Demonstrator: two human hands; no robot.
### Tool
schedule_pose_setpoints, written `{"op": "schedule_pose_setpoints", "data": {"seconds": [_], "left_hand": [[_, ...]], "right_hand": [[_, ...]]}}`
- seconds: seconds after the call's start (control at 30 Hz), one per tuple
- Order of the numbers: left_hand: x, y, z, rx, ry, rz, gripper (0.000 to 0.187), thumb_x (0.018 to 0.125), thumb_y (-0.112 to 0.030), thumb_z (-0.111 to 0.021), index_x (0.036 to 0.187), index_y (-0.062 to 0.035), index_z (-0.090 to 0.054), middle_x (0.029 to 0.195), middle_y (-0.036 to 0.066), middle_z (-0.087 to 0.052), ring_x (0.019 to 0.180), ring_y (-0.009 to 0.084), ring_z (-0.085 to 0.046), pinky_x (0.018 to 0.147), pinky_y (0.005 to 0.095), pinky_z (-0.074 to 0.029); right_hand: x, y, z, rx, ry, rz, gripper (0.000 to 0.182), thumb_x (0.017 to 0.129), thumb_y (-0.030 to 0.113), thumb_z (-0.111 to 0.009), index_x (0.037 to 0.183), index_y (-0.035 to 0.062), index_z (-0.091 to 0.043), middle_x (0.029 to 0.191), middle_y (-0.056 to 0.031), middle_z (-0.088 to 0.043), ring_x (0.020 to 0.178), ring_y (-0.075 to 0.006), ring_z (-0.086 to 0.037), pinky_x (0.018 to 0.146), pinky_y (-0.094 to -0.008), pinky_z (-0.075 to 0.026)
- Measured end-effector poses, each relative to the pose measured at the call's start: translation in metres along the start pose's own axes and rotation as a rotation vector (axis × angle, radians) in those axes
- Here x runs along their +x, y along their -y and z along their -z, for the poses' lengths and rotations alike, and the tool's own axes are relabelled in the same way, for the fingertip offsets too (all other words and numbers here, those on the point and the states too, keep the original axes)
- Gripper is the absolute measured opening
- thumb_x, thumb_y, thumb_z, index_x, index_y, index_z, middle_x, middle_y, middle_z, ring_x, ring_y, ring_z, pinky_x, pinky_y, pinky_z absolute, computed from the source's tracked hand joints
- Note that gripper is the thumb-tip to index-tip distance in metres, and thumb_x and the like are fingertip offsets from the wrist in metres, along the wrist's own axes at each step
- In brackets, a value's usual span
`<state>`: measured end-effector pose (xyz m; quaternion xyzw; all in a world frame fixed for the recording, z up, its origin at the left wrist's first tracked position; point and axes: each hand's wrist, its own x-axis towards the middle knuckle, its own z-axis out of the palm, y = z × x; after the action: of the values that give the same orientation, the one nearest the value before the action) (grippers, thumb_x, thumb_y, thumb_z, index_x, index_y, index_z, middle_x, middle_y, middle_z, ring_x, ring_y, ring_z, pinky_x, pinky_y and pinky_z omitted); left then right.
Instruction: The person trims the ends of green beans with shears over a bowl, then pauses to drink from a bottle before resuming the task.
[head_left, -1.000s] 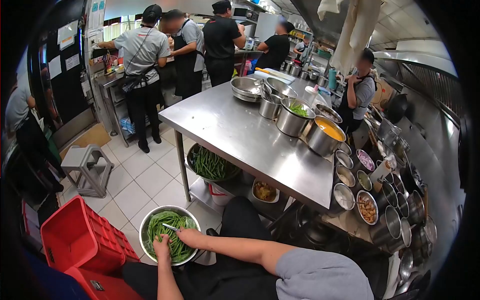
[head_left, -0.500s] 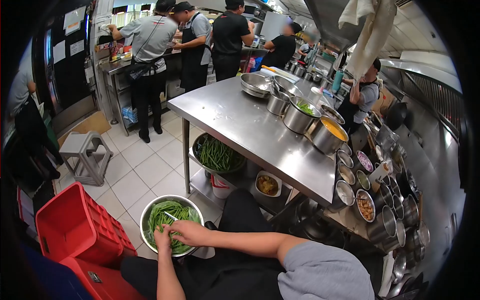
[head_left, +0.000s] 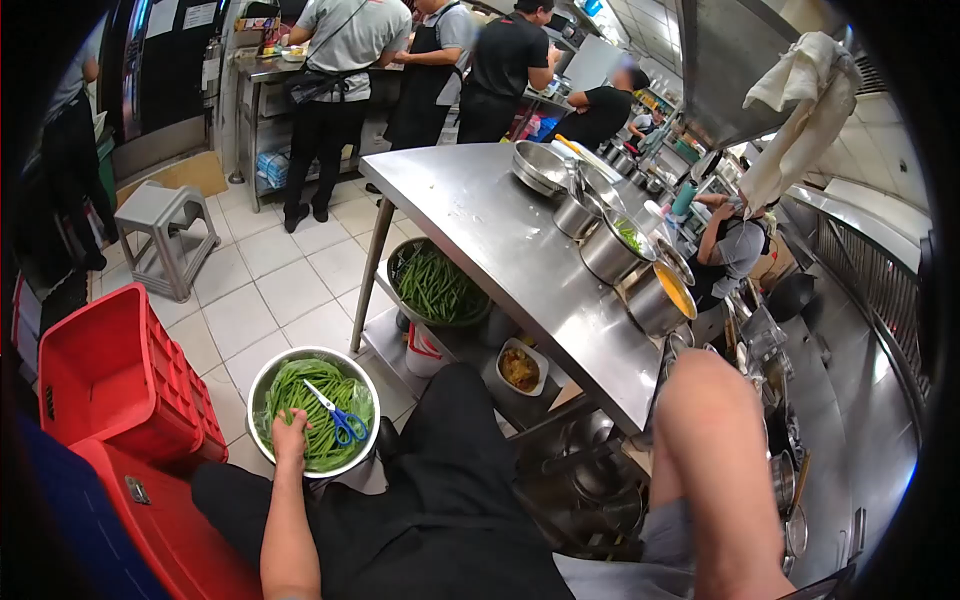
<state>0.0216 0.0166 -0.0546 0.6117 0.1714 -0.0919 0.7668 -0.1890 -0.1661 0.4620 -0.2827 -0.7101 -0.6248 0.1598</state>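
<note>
A metal bowl [head_left: 262, 372] lined with clear plastic stands in front of me, full of long green beans [head_left: 300, 383]. Across the beans lie scissors [head_left: 340, 415] with blue handles, their blades pointing to the upper left. My left hand [head_left: 290, 436] is at the near left side of the bowl, its fingers closed around some beans. My right arm [head_left: 715, 450] is raised and bent at the right, elbow up. The right hand itself is out of view.
Left of me is a red crate [head_left: 120, 375], with a grey stool [head_left: 165, 235] beyond. A steel table [head_left: 480, 215] carries pots; its lower shelf holds a basket of green beans [head_left: 435, 285] and a white food container [head_left: 520, 368]. Several people stand at the back.
My right hand has left the bowl, and the arm has swung up to the right out of view. The scissors now lie on the beans. The camera view has shifted.
</note>
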Motion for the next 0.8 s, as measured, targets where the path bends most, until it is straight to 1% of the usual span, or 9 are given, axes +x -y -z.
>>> {"op": "schedule_pose_setpoints", "data": {"seconds": [0.17, 0.3, 0.37, 0.47, 0.5, 0.6, 0.67, 0.77, 0.8], "left_hand": [[-0.007, -0.001, 0.005, 0.009, -0.011, 0.024, 0.011, 0.090, -0.015, -0.065, 0.095, -0.0087, -0.056, 0.070, 0.003, -0.060, 0.046, 0.0092, -0.044, 0.041, 0.0253, -0.031], [-0.003, 0.009, -0.003, 0.025, -0.113, -0.128, 0.011, 0.089, -0.012, -0.065, 0.094, -0.0064, -0.057, 0.076, 0.005, -0.062, 0.064, 0.0135, -0.058, 0.061, 0.0284, -0.042], [-0.004, 0.005, 0.001, 0.080, -0.057, -0.061, 0.012, 0.089, -0.013, -0.065, 0.093, -0.0053, -0.057, 0.076, 0.005, -0.062, 0.067, 0.0136, -0.060, 0.064, 0.0289, -0.044], [-0.008, 0.000, 0.001, -0.006, -0.014, -0.046, 0.011, 0.089, -0.013, -0.065, 0.093, -0.0061, -0.057, 0.074, 0.005, -0.062, 0.059, 0.0127, -0.057, 0.056, 0.0287, -0.043], [-0.009, -0.006, 0.004, 0.025, -0.003, 0.052, 0.010, 0.089, -0.012, -0.064, 0.094, -0.0069, -0.057, 0.072, 0.004, -0.062, 0.051, 0.0120, -0.050, 0.046, 0.0280, -0.038], [-0.004, 0.006, 0.008, 0.025, -0.037, 0.002, 0.009, 0.089, -0.011, -0.064, 0.094, -0.0076, -0.057, 0.069, 0.004, -0.062, 0.046, 0.0116, -0.045, 0.040, 0.0275, -0.032], [0.002, 0.009, 0.003, 0.010, -0.036, -0.024, 0.010, 0.090, -0.014, -0.063, 0.095, -0.0117, -0.054, 0.066, 0.002, -0.060, 0.039, 0.0062, -0.036, 0.034, 0.0226, -0.025], [0.002, 0.013, 0.006, 0.015, -0.031, -0.076, 0.009, 0.089, -0.011, -0.064, 0.094, -0.0082, -0.057, 0.070, 0.004, -0.062, 0.048, 0.0120, -0.047, 0.042, 0.0275, -0.033], [0.001, 0.012, 0.005, 0.024, -0.031, -0.042, 0.008, 0.090, -0.011, -0.063, 0.093, -0.0085, -0.056, 0.070, 0.003, -0.061, 0.046, 0.0108, -0.045, 0.041, 0.0268, -0.032]], "right_hand": [[-0.007, 0.002, 0.005, 0.019, -0.042, -0.010, 0.016, 0.090, 0.011, -0.056, 0.099, -0.0001, -0.063, 0.100, -0.0118, -0.067, 0.099, -0.0291, -0.061, 0.092, -0.0515, -0.043], [-0.031, 0.018, 0.006, 0.033, -0.161, 0.023, 0.017, 0.091, 0.011, -0.056, 0.101, -0.0005, -0.063, 0.103, -0.0124, -0.066, 0.102, -0.0297, -0.059, 0.094, -0.0519, -0.042], [-0.041, 0.014, 0.002, 0.039, -0.224, 0.064, 0.017, 0.091, 0.011, -0.055, 0.102, -0.0008, -0.062, 0.105, -0.0128, -0.066, 0.103, -0.0300, -0.059, 0.095, -0.0522, -0.042], [-0.035, 0.014, 0.006, 0.037, -0.210, 0.093, 0.018, 0.092, 0.011, -0.055, 0.104, -0.0011, -0.062, 0.107, -0.0133, -0.065, 0.105, -0.0304, -0.058, 0.096, -0.0525, -0.041], [-0.031, 0.016, 0.008, 0.035, -0.195, 0.093, 0.019, 0.092, 0.011, -0.055, 0.105, -0.0012, -0.061, 0.108, -0.0134, -0.064, 0.106, -0.0306, -0.057, 0.096, -0.0526, -0.041], [-0.026, 0.015, 0.012, 0.038, -0.189, 0.112, 0.020, 0.093, 0.010, -0.054, 0.107, -0.0016, -0.061, 0.110, -0.0139, -0.064, 0.108, -0.0310, -0.056, 0.098, -0.0530, -0.041], [-0.025, 0.013, 0.017, 0.050, -0.178, 0.122, 0.020, 0.093, 0.010, -0.054, 0.108, -0.0018, -0.061, 0.112, -0.0142, -0.063, 0.110, -0.0313, -0.056, 0.098, -0.0532, -0.040], [-0.024, 0.016, 0.024, 0.056, -0.151, 0.089, 0.021, 0.093, 0.010, -0.054, 0.110, -0.0021, -0.060, 0.114, -0.0147, -0.062, 0.112, -0.0317, -0.055, 0.100, -0.0536, -0.040], [-0.025, 0.015, 0.027, 0.064, -0.138, 0.087, 0.022, 0.094, 0.010, -0.054, 0.111, -0.0023, -0.060, 0.115, -0.0149, -0.062, 0.112, -0.0319, -0.054, 0.100, -0.0537, -0.040]]}}
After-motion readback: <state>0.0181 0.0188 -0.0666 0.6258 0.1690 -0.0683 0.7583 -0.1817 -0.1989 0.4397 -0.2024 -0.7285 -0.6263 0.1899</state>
